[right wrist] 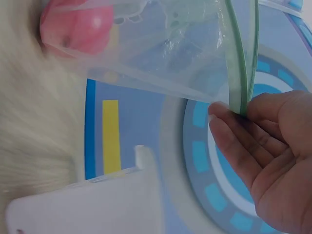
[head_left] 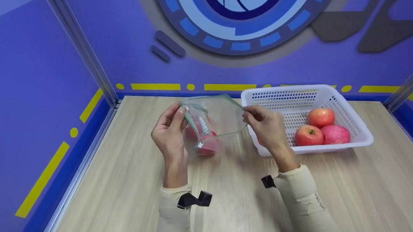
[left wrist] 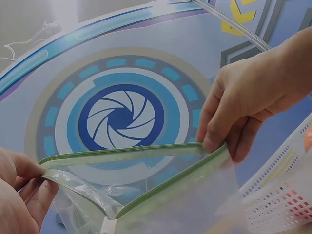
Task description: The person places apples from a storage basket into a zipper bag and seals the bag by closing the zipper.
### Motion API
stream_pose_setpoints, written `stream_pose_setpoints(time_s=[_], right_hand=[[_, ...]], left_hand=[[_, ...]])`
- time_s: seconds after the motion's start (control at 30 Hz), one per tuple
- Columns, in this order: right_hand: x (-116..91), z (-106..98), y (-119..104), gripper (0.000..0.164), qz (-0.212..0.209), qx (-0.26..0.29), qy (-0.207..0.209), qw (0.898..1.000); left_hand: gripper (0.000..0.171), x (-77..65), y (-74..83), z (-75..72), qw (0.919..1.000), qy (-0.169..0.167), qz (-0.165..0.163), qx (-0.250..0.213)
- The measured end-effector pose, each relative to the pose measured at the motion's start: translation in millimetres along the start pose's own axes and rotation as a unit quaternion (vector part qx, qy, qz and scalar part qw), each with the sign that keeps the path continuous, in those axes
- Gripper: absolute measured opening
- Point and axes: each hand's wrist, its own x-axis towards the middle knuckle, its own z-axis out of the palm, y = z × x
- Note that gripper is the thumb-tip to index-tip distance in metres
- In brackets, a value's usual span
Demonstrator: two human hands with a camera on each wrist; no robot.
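Observation:
A clear zip bag with a green-edged mouth and a white slider hangs between both hands, its mouth spread wide. My left hand pinches one end of the rim; my right hand pinches the opposite end between thumb and fingers. Inside the bag's lower part lies red fruit, seen through the plastic; one pinkish-red apple shows in the right wrist view. How many pieces are in the bag I cannot tell.
A white perforated basket stands right of the bag, beside my right hand. Three red apples sit in its right part, one of them a round apple with its stem up. Behind the wooden table rises a blue printed wall.

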Motion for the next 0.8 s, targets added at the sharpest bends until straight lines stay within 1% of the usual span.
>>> stream_pose_setpoints(time_s=[0.1,0.17,0.23,0.33,0.4,0.5,0.63,0.8], right_hand=[[12,0,-6,0.013,-0.007,-0.003,-0.001,1.000],[21,0,-10,0.013,-0.004,0.011,0.006,1.000],[30,-1,-15,0.012,0.007,0.041,0.024,0.999],[41,-3,-23,0.013,0.023,0.082,0.058,0.995],[44,-5,-25,0.014,0.032,0.090,0.069,0.993],[44,-7,-23,0.014,0.043,0.090,0.058,0.993],[39,-11,-10,0.014,0.059,0.081,0.038,0.994],[31,-19,10,0.014,0.068,0.043,0.021,0.996]], left_hand=[[0.023,0.9,1.9,-0.8,1.0000,-0.002,0.002,0.000],[0.023,1.7,3.7,-1.6,0.9999,-0.004,0.007,-0.006],[0.023,2.4,5.9,-2.8,0.9998,-0.005,0.013,-0.013],[0.022,1.3,10.5,-3.6,0.9996,-0.002,0.020,-0.020],[0.022,0.1,12.8,-3.2,0.9995,0.000,0.025,-0.021],[0.022,-1.3,12.6,-0.9,0.9994,-0.010,0.031,-0.012],[0.022,-2.8,4.7,4.4,0.9986,-0.045,0.025,0.011],[0.023,-8.3,-6.1,11.3,0.9953,-0.087,0.013,0.042]])
